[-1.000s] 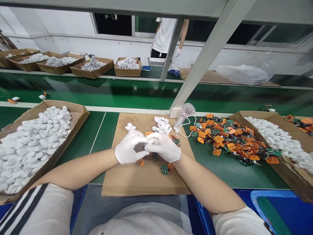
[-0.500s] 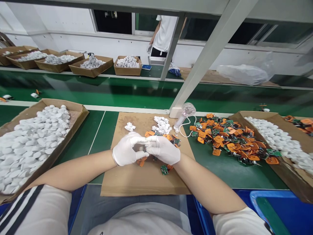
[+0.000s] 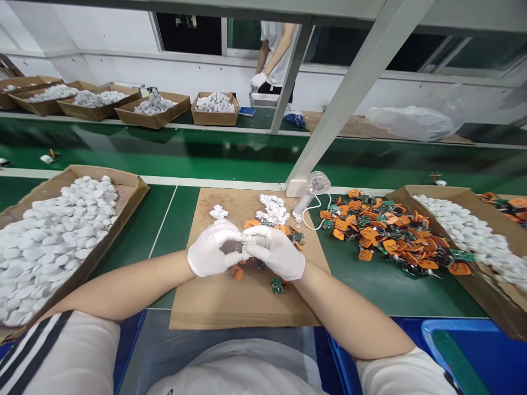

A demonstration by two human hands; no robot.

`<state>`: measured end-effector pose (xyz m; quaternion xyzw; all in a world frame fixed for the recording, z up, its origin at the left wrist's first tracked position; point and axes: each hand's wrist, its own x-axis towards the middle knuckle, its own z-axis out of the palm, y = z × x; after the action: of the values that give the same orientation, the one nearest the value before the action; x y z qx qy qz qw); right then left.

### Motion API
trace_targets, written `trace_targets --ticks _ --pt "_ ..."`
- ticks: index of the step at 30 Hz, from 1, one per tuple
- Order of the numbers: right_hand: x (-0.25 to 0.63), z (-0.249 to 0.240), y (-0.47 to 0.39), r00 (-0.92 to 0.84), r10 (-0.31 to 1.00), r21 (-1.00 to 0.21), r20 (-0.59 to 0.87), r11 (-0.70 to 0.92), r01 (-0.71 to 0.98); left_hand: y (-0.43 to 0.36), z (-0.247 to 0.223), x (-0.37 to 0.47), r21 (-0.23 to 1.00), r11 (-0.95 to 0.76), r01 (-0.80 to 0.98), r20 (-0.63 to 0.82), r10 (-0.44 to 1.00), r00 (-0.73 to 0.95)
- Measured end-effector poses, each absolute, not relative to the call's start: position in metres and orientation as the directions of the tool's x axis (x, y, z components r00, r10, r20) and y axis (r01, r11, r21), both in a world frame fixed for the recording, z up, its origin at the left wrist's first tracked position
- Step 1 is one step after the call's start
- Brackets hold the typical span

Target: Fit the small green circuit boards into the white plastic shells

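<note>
My left hand (image 3: 214, 249) and my right hand (image 3: 276, 252), both in white gloves, meet over a cardboard sheet (image 3: 222, 307). Their fingertips pinch a small circuit board (image 3: 242, 248) from both sides; most of it is hidden by the gloves. An orange square piece (image 3: 236, 272) shows just below my left fingers; whether it is wired to the board I cannot tell. Close to my right wrist lies a green circuit board (image 3: 277, 285). Beyond my hands are a pile of white caps (image 3: 273, 209), a smaller white cluster (image 3: 218, 212) and some orange-and-green assemblies (image 3: 297, 237).
A carton of white caps (image 3: 61, 225) stands at left, another carton (image 3: 465, 219) at right. Orange-and-green assemblies (image 3: 382, 236) are heaped right of the cardboard, beside a clear handheld fan (image 3: 309, 193). A slanted post (image 3: 349, 93) rises behind. A co-worker (image 3: 276, 55) stands across the belt (image 3: 185, 159).
My hands stay together, with fingers shifted slightly round the small board. Pieces on the belt have slid left. The co-worker's arms have come forward, hands together.
</note>
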<state>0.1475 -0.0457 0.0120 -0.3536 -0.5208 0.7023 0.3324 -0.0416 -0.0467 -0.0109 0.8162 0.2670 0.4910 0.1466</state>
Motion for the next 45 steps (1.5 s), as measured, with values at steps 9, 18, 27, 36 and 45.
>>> trace_targets --ticks 9,18,27,36,45 --pt "0.146 0.007 -0.048 -0.558 0.820 -0.945 -0.125 -0.270 -0.185 -0.049 -0.013 -0.035 0.456 -0.834 0.310 0.763 0.546 0.346" --pt "0.148 0.010 -0.048 -0.617 0.782 -0.939 -0.089 -0.272 -0.210 -0.051 -0.009 -0.035 0.327 -0.864 0.384 0.797 0.470 0.379" --pt "0.150 0.014 -0.046 -0.688 0.717 -0.983 -0.113 -0.182 -0.028 -0.054 0.000 -0.035 0.384 -0.793 0.473 0.574 0.607 0.550" --pt "0.144 0.009 -0.046 -0.728 0.674 -0.971 -0.124 -0.234 -0.051 -0.054 0.005 -0.032 0.337 -0.837 0.432 0.612 0.543 0.574" --pt "0.141 0.010 -0.047 -0.721 0.685 -0.969 -0.105 -0.234 -0.081 -0.053 -0.003 -0.032 0.295 -0.856 0.425 0.611 0.511 0.605"
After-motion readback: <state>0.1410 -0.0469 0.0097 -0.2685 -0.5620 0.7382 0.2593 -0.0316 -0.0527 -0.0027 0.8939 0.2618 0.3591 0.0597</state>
